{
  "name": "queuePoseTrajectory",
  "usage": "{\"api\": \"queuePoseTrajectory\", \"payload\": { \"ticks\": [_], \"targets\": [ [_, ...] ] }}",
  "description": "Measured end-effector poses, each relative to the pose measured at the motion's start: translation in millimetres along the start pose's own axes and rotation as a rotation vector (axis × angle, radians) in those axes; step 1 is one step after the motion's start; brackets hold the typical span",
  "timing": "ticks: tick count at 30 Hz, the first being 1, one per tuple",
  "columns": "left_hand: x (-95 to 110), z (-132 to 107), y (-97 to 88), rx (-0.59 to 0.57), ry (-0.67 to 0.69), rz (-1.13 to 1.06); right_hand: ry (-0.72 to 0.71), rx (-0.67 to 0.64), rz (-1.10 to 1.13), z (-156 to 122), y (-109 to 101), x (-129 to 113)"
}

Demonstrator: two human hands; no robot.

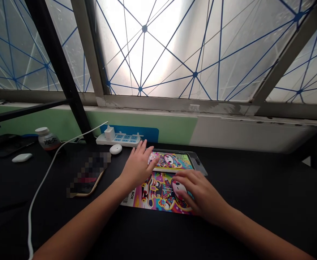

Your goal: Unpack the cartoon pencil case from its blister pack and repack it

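Note:
A colourful printed cardboard sheet or flat packet [158,195] with cartoon figures lies on the black table in front of me. Just beyond it sits a clear plastic pack [200,164] holding a bright cartoon-printed card [171,160]. My left hand [139,160] rests at the left end of the clear pack, fingers spread and pointing away from me. Over the right end of the nearer printed sheet is my right hand [197,191], its fingers loosely curved and apart, covering part of the picture. I see nothing gripped in either hand.
A phone [89,177], partly blurred, lies left of the sheet. Behind it are a white rounded case [116,149] and a power strip [120,139] with a plugged-in charger. Its white cable [43,177] runs down the left side. A white-lidded jar [47,139] stands further left.

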State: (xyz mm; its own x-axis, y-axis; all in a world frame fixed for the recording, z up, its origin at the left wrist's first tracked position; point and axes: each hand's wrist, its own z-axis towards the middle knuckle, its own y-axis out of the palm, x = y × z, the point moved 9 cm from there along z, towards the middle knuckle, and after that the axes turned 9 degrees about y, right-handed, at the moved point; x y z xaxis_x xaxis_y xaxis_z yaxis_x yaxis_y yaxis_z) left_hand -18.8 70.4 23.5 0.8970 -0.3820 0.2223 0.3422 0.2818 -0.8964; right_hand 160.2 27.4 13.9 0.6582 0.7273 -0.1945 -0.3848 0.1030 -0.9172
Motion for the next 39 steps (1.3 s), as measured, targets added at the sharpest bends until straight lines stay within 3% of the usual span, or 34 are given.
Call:
{"api": "queuePoseTrajectory", "payload": {
  "ticks": [3,6,10,14,22,39],
  "targets": [
    [21.7,20.6,14.6,-0.068,0.006,-0.035,0.023,-0.197,0.090,-5.1,21.5,-12.2],
    [38.9,39.0,35.3,-0.139,0.030,-0.014,0.040,-0.332,0.119,-9.1,37.2,-8.2],
    [39.3,46.7,59.8,-0.234,0.042,0.020,0.038,-0.424,0.142,-13.1,37.2,-1.0],
    [23.0,38.4,61.8,-0.242,0.055,0.012,0.114,-0.369,0.147,-13.2,25.6,2.3],
    [-9.6,13.2,43.1,-0.219,0.013,0.012,0.236,-0.141,0.036,-8.5,23.6,13.7],
    [-19.0,4.7,35.4,-0.215,-0.040,-0.004,0.288,-0.160,0.036,-4.6,27.0,13.1]
  ]
}}
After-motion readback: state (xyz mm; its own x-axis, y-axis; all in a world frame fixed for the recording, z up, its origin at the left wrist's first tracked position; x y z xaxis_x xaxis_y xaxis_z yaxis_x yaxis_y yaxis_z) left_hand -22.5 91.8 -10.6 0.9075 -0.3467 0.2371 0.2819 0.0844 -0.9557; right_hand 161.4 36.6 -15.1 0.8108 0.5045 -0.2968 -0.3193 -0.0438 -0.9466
